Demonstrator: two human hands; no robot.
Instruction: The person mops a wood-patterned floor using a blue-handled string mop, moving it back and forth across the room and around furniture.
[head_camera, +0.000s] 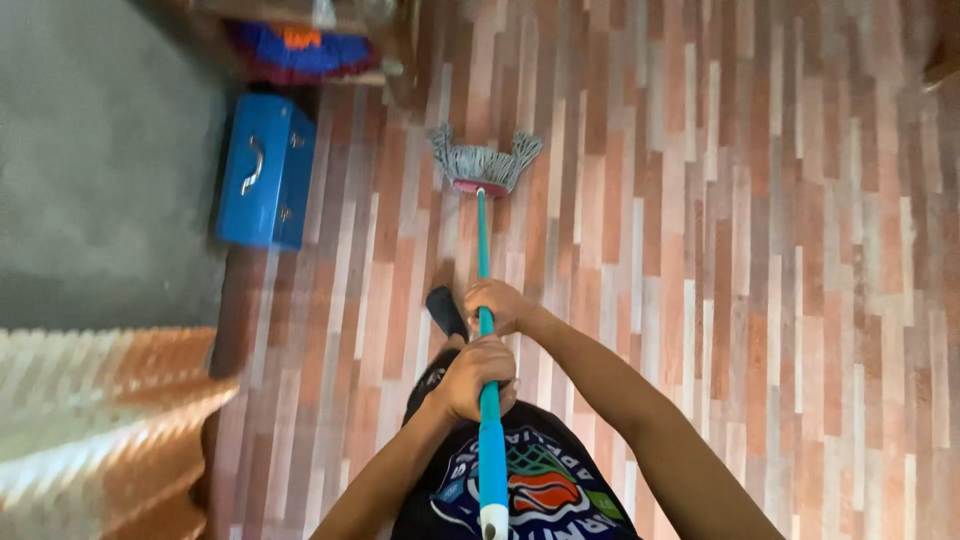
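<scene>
I hold a mop with a long teal handle (481, 240) that runs from my chest out across the floor. My right hand (497, 305) grips the handle farther up, and my left hand (476, 377) grips it closer to my body. The grey stringy mop head (485, 162) on a red socket rests on the striped wood-pattern floor (760, 260), spread out flat. One dark sandal (446, 312) on my foot shows just left of the handle.
A blue metal box (265, 170) with a handle stands on the floor at the left, beside a grey wall (100, 160). A striped orange and white cloth (100, 420) fills the lower left. A colourful item (300, 50) lies under furniture at the top.
</scene>
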